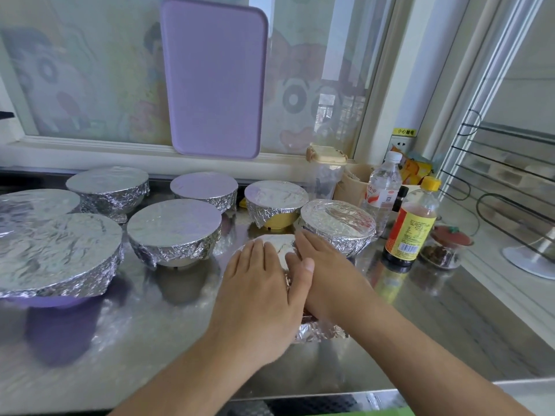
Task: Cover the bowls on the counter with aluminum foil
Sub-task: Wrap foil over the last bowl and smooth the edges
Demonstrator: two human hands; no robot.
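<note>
Several bowls wrapped in crinkled aluminum foil stand on the steel counter (168,334). A foil-covered bowl (280,246) sits in the front middle, mostly hidden under both hands. My left hand (261,292) lies flat on its foil top with straight fingers. My right hand (318,271) presses on the bowl's right side, fingers straight. A big purple bowl (57,253) under foil is at the front left. A yellow bowl (276,205) and another covered bowl (339,225) stand just behind my hands.
A purple tray (214,79) leans on the window behind. At the right stand a clear water bottle (383,190), a yellow-capped sauce bottle (411,226), a lidded plastic jar (326,172) and a small glass jar (444,247). A wire rack (507,187) is at the far right.
</note>
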